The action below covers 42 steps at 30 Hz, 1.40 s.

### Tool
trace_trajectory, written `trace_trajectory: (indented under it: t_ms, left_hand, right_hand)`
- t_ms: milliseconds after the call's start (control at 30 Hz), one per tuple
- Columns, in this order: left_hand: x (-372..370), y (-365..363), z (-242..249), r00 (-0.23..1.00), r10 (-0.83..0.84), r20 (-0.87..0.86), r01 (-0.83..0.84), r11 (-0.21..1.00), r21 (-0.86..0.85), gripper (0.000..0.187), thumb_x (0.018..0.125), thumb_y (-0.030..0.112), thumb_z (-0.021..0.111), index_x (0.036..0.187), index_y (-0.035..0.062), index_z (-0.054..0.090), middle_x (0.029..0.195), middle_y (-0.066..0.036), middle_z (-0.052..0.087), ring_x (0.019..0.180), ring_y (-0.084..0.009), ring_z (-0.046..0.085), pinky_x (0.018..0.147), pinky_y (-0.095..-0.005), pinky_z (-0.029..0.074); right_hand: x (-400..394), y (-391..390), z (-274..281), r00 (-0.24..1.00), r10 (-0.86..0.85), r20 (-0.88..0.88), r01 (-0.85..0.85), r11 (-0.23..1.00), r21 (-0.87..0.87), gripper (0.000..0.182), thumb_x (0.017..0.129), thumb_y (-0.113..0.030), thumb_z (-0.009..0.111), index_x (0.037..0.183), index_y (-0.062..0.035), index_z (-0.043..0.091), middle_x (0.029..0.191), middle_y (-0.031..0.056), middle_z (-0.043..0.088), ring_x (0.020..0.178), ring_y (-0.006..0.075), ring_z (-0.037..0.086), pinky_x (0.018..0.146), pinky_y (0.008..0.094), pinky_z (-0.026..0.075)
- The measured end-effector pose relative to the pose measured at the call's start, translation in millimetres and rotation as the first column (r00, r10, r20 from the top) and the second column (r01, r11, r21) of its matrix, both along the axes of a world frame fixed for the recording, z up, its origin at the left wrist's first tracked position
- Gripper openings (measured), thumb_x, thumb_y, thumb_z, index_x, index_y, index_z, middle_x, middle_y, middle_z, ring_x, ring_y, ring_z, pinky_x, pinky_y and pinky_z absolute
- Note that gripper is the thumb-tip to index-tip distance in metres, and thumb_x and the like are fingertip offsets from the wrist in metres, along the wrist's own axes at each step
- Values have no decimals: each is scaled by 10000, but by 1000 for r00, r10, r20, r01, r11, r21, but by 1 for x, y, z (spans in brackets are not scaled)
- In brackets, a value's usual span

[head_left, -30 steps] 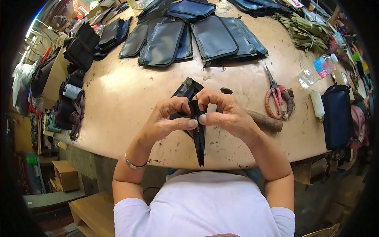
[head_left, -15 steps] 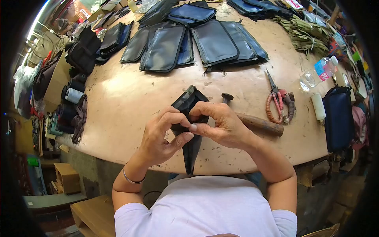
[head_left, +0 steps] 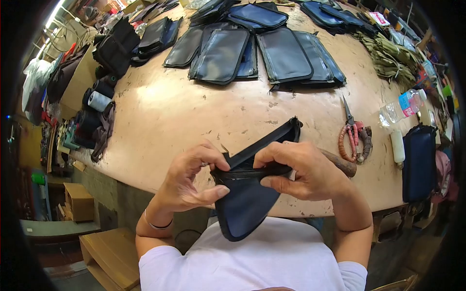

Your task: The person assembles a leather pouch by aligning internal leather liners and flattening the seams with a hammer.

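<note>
Between my hands hangs a dark blue pouch (head_left: 245,206) with black edging, its mouth gaping and its flat panel facing me. My left hand (head_left: 189,179) grips the pouch's left corner, index finger on the rim and thumb against the panel. On the other side, my right hand (head_left: 306,169) pinches the near rim between thumb and fingers. The far rim stands up behind, slanting toward the upper right. Behind my right hand lies a hammer, of which only part of the wooden handle (head_left: 345,165) shows.
Stacks of similar dark panels (head_left: 221,56) cover the far side of the table (head_left: 160,126). To the right are scissors (head_left: 350,128) with wrapped handles, a plastic bottle (head_left: 403,106), a white tube (head_left: 397,148) and a finished-looking pouch (head_left: 419,165). Thread spools (head_left: 98,101) line the left edge.
The pouch has turned from edge-on to face me, and its mouth has spread wider. My hands have moved apart, the right one going rightward over the hammer. The view has shifted slightly.
</note>
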<state>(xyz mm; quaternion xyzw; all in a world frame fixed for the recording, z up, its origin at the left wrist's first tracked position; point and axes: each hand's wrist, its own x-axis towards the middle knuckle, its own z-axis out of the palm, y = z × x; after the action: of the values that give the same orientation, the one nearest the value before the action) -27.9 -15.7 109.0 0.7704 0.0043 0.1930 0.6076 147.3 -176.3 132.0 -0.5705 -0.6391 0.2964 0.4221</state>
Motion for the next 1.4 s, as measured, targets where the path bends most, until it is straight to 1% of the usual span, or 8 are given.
trace_trajectory:
  t_ms: [67,233,367,567,967,1167,1267,1400]
  left_hand:
    - [-1,0,-4,994,-51,-100,62,992,114,278,667,75,677,913,23,556,807,-58,523,741,-156,491,655,-262,396]
    - [-4,-8,-29,988,-123,-93,111,986,-126,294,668,101,689,923,14,570,856,-72,559,748,-158,523,690,-256,419]
    - [-8,-19,-24,988,-54,-145,61,997,43,296,692,106,704,936,1,572,846,-74,573,783,-148,548,726,-254,432]
    - [-11,-29,-25,974,85,-208,-93,995,-29,222,695,58,673,881,4,566,791,-58,578,735,-139,550,698,-250,436]
    - [-9,-35,-31,980,147,-136,-145,989,24,179,669,-36,628,820,22,550,747,-57,568,703,-133,549,654,-243,444]
    - [-7,-35,-36,994,104,-17,-102,991,85,252,649,-93,613,863,16,535,765,-58,567,689,-142,547,641,-246,447]
    - [-7,-37,-38,989,142,-49,-138,987,80,252,657,-67,622,874,23,531,794,-52,561,706,-137,541,661,-249,439]
    - [-13,-22,-38,997,33,-70,-45,984,-173,247,665,-20,645,878,33,532,844,-56,545,833,-152,524,735,-272,422]
  right_hand:
    - [-2,-1,-10,999,-30,19,31,999,-17,253,704,-70,668,928,-24,559,752,92,586,700,240,587,617,301,452]
    - [-4,-5,-35,1000,-19,-2,19,999,-41,225,714,-31,636,927,-12,565,824,113,603,747,269,596,649,325,466]
    - [-6,-12,-39,999,-23,-36,21,997,-71,247,712,-10,626,955,-8,579,866,122,609,791,279,600,684,338,473]
    - [-13,-9,-44,998,-46,-36,48,997,53,284,710,-7,623,990,-40,590,898,93,618,798,268,604,695,342,474]
    - [-14,-13,-52,997,-71,-2,71,996,50,268,685,38,606,928,-73,590,804,52,591,703,232,585,633,328,451]
    - [-17,-17,-54,968,-132,213,86,973,212,273,666,61,591,892,-93,589,788,42,566,659,213,550,578,315,412]
    - [-16,-18,-58,976,-117,183,78,975,210,274,684,17,614,932,-94,578,796,39,567,697,201,551,606,304,403]
    - [-8,-15,-43,959,-71,275,36,991,130,293,720,-139,656,990,-89,555,824,50,585,778,209,565,790,355,391]
